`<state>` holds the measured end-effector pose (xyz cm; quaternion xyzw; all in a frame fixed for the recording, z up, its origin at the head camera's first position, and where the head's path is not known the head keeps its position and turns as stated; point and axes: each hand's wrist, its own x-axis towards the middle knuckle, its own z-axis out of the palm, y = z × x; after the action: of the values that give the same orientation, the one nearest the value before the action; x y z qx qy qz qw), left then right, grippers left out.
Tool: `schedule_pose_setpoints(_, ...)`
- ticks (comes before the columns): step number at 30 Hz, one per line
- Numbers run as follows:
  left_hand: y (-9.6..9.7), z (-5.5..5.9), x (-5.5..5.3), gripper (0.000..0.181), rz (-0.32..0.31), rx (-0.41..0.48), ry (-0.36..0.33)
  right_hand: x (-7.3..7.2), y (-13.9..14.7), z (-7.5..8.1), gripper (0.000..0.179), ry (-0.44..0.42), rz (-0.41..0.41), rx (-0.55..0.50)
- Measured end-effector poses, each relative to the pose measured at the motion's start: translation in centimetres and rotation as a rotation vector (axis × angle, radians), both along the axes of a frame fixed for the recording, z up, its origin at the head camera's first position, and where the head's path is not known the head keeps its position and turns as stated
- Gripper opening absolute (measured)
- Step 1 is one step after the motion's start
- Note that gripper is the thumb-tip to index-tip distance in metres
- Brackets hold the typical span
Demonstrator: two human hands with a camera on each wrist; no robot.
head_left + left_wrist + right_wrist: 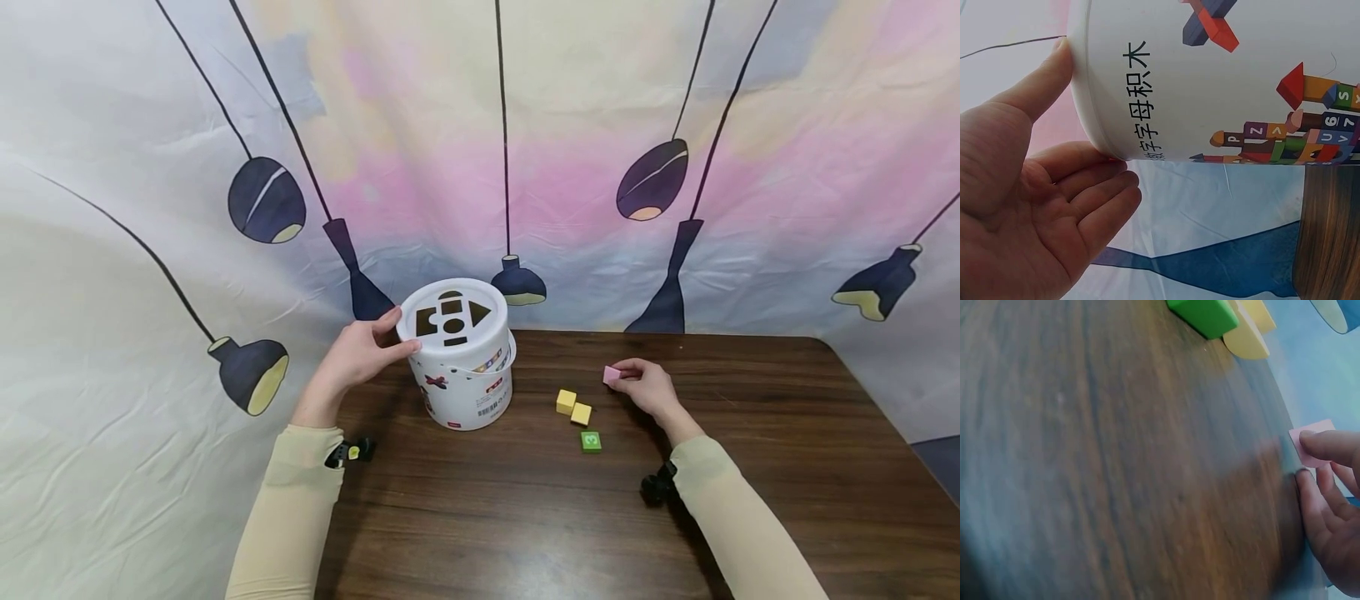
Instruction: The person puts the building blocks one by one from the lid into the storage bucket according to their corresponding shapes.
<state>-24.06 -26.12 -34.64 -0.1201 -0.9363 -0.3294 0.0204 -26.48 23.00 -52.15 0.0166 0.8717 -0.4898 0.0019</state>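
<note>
A white toy-block bucket (468, 396) with shape cut-outs in its lid (420, 292) stands upright on the table. My left hand (356, 354) holds it at the lid's rim, thumb and fingertips spread along the edge; the left wrist view shows that hand (1035, 194) against the bucket's printed side (1166, 94). Over on the right, my right hand (648, 390) pinches a small pink block (611, 375) between thumb and fingers. In the right wrist view the pink block (1313, 442) lies under the thumb. Left of this hand are two yellow blocks (581, 414) and a green block (591, 442) marked 3.
The dark wooden table (487, 517) runs back to a cloth backdrop (585, 100) painted with hanging lamps. A white handle (512, 354) hangs at the bucket's right side. Both wrists wear small black cameras, one seen below the right hand (656, 487).
</note>
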Motion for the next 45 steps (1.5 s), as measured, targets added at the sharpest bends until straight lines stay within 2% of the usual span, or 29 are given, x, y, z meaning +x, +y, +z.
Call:
schedule_pose_setpoints(8, 0.0, 0.0, -0.2, 0.087, -0.016, -0.007, 0.004, 0.4, 0.9, 0.6, 0.041, 0.028, -0.003, -0.018)
schedule_pose_setpoints(15, 0.0, -0.1, -0.1, 0.086, -0.009, -0.002, 0.0, 0.4, 1.4, 1.7, 0.042, 0.046, 0.043, -0.015)
schedule_pose_setpoints(18, 0.1, 0.0, -0.2, 0.086, -0.012, 0.002, 0.001, 0.2, 1.5, 2.5, 0.043, 0.078, 0.059, -0.009)
schedule_pose_setpoints(22, 0.2, 0.1, -0.2, 0.085, -0.019, 0.006, -0.001, 0.1, 1.2, 4.4, 0.044, 0.13, 0.079, -0.013)
schedule_pose_setpoints(31, 0.0, 0.3, 0.0, 0.084, -0.024, 0.009, 0.0, 0.2, -1.2, 10.1, 0.047, 0.227, 0.147, 0.005)
schedule_pose_setpoints(37, 0.1, 0.2, 0.0, 0.084, -0.024, 0.015, -0.006, -0.5, -4.5, 13.6, 0.046, 0.312, 0.219, 0.011)
schedule_pose_setpoints(45, 0.1, 0.1, 0.0, 0.083, -0.029, 0.007, 0.003, -1.7, -9.7, 16.7, 0.038, 0.379, 0.33, 0.026)
